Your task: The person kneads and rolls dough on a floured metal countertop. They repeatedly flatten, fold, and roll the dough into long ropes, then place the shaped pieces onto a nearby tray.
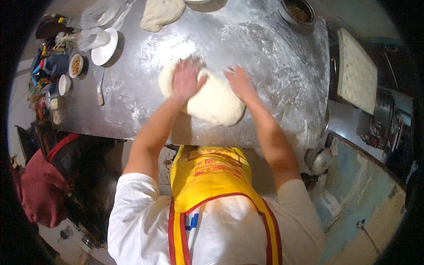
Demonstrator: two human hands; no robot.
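A large, pale piece of dough (pixel 215 106) lies on a floured metal worktable (pixel 132 82) before me. My left hand (pixel 187 79) rests palm down on the dough's upper left part, its thumb spread from the blurred fingers. At the dough's right edge is my right hand (pixel 241 82), fingers reaching over the tabletop and somewhat blurred. Whether its palm touches the dough I cannot tell. Neither hand is closed around anything. A second, flatter piece of dough (pixel 162 15) lies at the far side of the table.
Left on the table are a white plate (pixel 112 49) with a plastic bag (pixel 94 39), a bowl of brown bits (pixel 76 65), a small white bowl (pixel 64 85) and a spatula-like tool (pixel 100 94). A metal pot (pixel 298 11) stands far right. Beyond the right edge rests a dimpled pale slab (pixel 357 71).
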